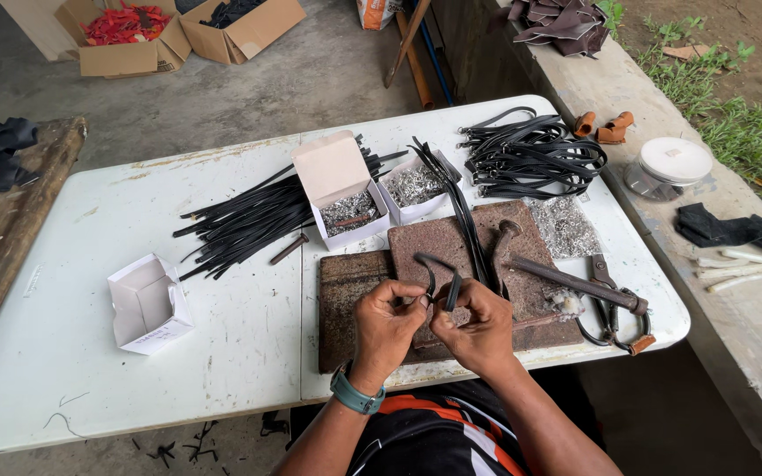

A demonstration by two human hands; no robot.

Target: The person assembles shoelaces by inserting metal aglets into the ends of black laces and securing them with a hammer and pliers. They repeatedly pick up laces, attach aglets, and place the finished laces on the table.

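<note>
We see both hands working close together over the near edge of a rusty metal slab (pixel 451 242) that lies on the white tabletop (pixel 240 353). The left hand (pixel 385 322) (the one with a teal watch on its wrist) has its fingers (pixel 407 295) pinched shut on one end of a short black strap (pixel 434 264), and the right hand (pixel 478 326) pinches the other end, so the strap arches up in a loop between them, just above the slab. Right of the hands a hammer (pixel 575 284) lies across the slab, with scissors (pixel 610 308) beside it near the tabletop's edge. Behind the slab stand two small open boxes of metal fittings (pixel 352 213) (pixel 412 187), a heap of long black strips (pixel 249 220) to their left and a bundle of finished straps (pixel 531 154) to their right. An empty white box (pixel 147 304) sits well apart on the left.
</note>
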